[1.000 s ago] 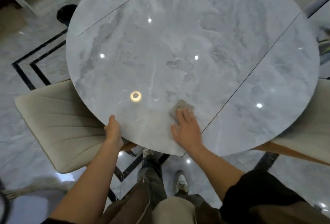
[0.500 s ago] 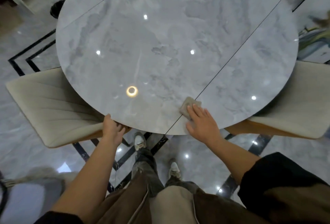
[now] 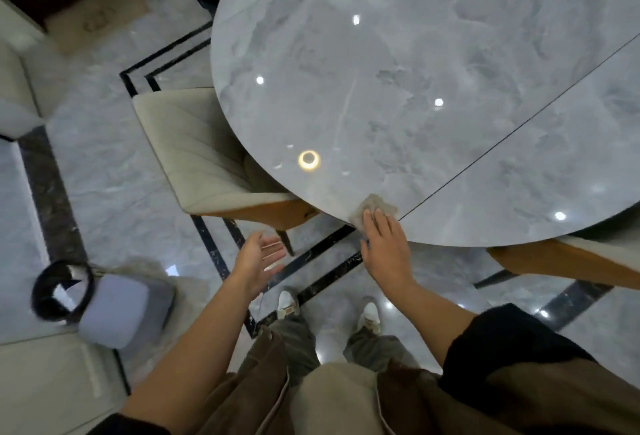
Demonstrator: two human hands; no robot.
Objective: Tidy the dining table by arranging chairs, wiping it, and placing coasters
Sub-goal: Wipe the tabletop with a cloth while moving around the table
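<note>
The round grey marble table [image 3: 433,64] fills the picture from 12 to 3 o'clock, with a thin dark seam crossing its right part. A beige chair [image 3: 194,154] is tucked under the rim at the table's 8 o'clock. A second chair [image 3: 595,261], beige with an orange-brown shell, sits under the rim at 5 o'clock. On the glossy floor at the picture's 8 o'clock lies a grey-blue cushion [image 3: 117,310]. The right hand [image 3: 386,247] reaches to the table's 6 o'clock edge, its fingers straight and together, lying flat on the cloth. The left hand [image 3: 259,261] hangs in the air off the table at 7 o'clock, palm turned inward, fingers spread and holding nothing. The small grey-brown cloth [image 3: 375,207] lies right on the near rim, just left of the seam, partly under the right fingertips
</note>
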